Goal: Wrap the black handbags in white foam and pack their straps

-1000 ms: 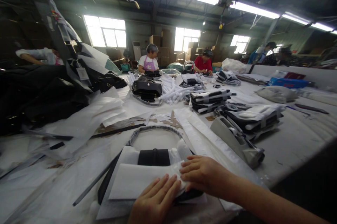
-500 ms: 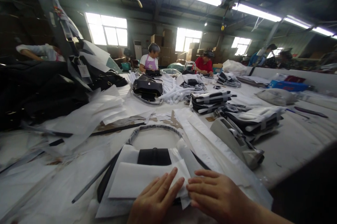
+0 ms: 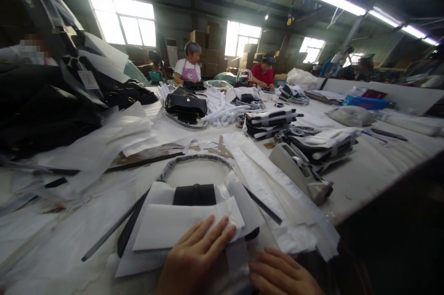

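A black handbag (image 3: 194, 194) lies in front of me, mostly covered by white paper; its looped handle (image 3: 198, 158) is wrapped and points away from me. A folded white paper sheet (image 3: 159, 225) rests across its front. My left hand (image 3: 197, 251) lies flat on that sheet with the fingers stretched out. At the bag's lower right, my right hand (image 3: 282, 272) has its fingers extended and close together, palm down, near the trailing paper. Its thumb is out of sight. Neither hand grips anything visible.
A grey tape dispenser (image 3: 294, 172) stands to the right, by stacks of wrapped bags (image 3: 321, 147). Long white strips (image 3: 263, 179) lie beside my bag. Loose paper sheets (image 3: 114, 133) and a heap of black bags (image 3: 38, 105) are left. Co-workers (image 3: 189, 66) work across the table.
My right hand has moved down towards me, away from the paper's right edge. My left hand stays on the sheet. The whole view has shifted slightly.
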Tool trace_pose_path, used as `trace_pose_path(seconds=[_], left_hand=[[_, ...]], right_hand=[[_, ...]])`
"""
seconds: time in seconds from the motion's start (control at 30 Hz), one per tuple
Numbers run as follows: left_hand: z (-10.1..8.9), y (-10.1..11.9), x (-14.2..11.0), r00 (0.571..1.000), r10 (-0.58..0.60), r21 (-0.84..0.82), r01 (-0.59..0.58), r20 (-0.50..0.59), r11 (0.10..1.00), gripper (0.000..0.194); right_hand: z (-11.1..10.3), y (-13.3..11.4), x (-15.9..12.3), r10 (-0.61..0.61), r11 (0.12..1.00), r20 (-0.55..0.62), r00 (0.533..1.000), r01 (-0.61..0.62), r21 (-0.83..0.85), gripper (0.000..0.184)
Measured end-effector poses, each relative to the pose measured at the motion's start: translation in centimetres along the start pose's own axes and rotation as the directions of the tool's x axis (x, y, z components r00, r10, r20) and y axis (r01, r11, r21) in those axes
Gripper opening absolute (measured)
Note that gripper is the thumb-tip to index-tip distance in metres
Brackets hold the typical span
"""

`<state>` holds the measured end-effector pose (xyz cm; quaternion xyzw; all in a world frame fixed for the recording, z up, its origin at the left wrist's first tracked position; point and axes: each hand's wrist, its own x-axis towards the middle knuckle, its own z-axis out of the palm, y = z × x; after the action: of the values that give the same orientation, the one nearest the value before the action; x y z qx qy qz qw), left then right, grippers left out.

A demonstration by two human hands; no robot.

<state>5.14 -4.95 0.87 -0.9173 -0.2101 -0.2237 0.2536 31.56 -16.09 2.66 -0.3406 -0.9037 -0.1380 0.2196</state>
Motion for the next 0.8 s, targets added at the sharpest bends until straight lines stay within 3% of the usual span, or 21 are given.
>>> trace_pose_path(seconds=[0.1, 0.23, 0.53, 0.8], left_hand=[[-0.1, 0.2, 0.0, 1.000, -0.025, -0.040, 0.026, 0.013, 0.999, 0.048], [-0.4, 0.3, -0.2, 0.998, -0.046, -0.068, 0.049, 0.043, 0.996, 0.049], [-0.2, 0.2, -0.4, 0.996, -0.033, -0.067, 0.039, 0.085, 0.997, 0.050], [-0.9, 0.5, 0.3, 0.998, -0.066, -0.060, 0.067, 0.021, 0.996, 0.050]], right_hand=[[3.2, -1.0, -2.9, 0.044, 0.988, -0.025, 0.999, -0.047, -0.150, 0.033], [6.0, -2.4, -3.4, 0.120, 0.986, -0.157, 0.980, -0.135, -0.093, 0.033], [3.7, -2.5, 0.9, 0.117, 0.979, -0.243, 0.963, -0.072, 0.189, 0.029], [3.4, -3.4, -0.2, 0.078, 0.983, -0.141, 0.987, -0.053, 0.177, 0.030]])
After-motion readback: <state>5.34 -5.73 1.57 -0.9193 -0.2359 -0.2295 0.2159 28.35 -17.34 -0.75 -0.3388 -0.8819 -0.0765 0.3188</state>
